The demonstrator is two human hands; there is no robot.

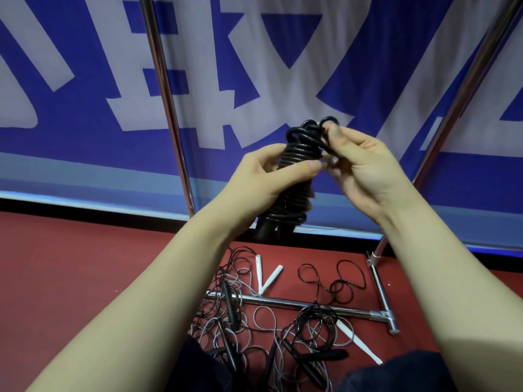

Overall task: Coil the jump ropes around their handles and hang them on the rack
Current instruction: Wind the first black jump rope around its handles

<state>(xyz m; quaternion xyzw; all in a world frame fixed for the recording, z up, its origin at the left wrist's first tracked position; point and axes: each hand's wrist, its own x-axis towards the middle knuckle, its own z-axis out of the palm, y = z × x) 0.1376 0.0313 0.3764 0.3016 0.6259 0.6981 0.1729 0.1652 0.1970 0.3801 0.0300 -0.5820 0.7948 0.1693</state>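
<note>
While I watched through the head camera, the left hand (263,171) gripped the coiled black jump rope (294,176) about its middle, thumb laid across the front of the turns and fingers curled round behind. The bundle stood nearly upright in the air between the two hands, its handle ends (266,230) pointing down toward the floor. The right hand (359,165) pinched a small loop (328,120) of the cord at the bundle's top end, thumb and fingers closed on it. Beyond them hung a blue banner (85,137) with large pale characters, and the chrome uprights (169,108) of the rack rose at the left and the right. Below, on the red floor (85,264), I saw a tangle of loose jump ropes (311,326), black and grey, lying across the rack's base bar (271,300), with white handles (271,277) and black handles (325,356) among them. Dark trousers (396,374) showed at the near edge.
</note>
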